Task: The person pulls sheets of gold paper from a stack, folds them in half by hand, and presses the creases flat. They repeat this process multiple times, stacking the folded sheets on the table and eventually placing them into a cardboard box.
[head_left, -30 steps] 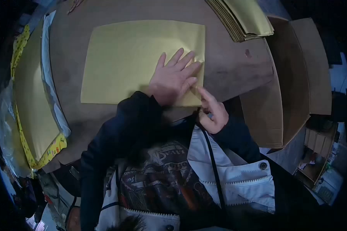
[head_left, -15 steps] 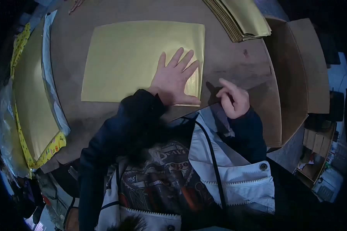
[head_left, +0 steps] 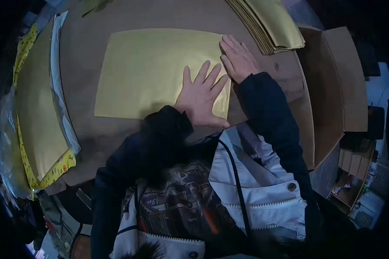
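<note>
A folded gold sheet (head_left: 142,73) lies flat on the brown table (head_left: 90,138) in front of me. Pressed on its lower right part is my left hand (head_left: 201,97), fingers spread wide. My right hand (head_left: 239,58) rests at the sheet's upper right edge, its fingers stretched out and lying flat, partly over the edge and partly on the table. Neither hand grasps anything.
A stack of folded gold sheets (head_left: 272,26) lies at the far right. An opened cardboard box (head_left: 328,90) stands beside the table's right edge. To the left is a long gold pile (head_left: 39,103) in yellow patterned and clear wrapping. Another gold piece (head_left: 95,7) shows at the far edge.
My right hand has moved up and forward from the table's near side to the sheet's right edge, its fingers now stretched out. A hand at the far edge is gone; a gold piece shows there.
</note>
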`<state>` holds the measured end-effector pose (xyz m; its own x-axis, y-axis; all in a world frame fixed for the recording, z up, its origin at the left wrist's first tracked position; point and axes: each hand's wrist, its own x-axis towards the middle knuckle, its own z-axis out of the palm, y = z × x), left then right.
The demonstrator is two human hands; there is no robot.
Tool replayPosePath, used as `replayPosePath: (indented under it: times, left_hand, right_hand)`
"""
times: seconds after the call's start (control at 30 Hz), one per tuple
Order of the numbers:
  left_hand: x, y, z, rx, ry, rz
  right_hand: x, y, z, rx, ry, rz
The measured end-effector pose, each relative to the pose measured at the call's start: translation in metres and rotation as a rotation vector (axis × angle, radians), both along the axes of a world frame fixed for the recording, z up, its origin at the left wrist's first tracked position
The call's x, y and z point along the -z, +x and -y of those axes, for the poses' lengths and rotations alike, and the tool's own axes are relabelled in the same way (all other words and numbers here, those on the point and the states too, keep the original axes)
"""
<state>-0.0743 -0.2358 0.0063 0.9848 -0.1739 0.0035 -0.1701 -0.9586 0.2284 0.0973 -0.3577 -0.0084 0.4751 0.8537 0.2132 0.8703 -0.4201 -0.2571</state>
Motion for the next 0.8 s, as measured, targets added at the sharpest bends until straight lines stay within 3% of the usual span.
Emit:
replayPosePath:
  times: [0.1,0.53,0.67,0.8]
  left_hand:
    - [0.004,-0.001,0.0,0.07,-0.01,0.04]
    - [0.009,-0.035,0.023,0.316,-0.038,0.022]
    - [0.016,-0.048,0.024,0.299,-0.107,0.032]
    - [0.015,-0.064,0.022,0.102,-0.158,0.044]
  right_hand:
    - [0.008,0.018,-0.002,0.045,-0.135,0.099]
    - [0.011,0.025,-0.003,0.04,-0.172,0.104]
    - [0.01,0.022,-0.007,0.053,-0.159,0.078]
    - [0.015,0.029,-0.005,0.028,-0.15,0.102]
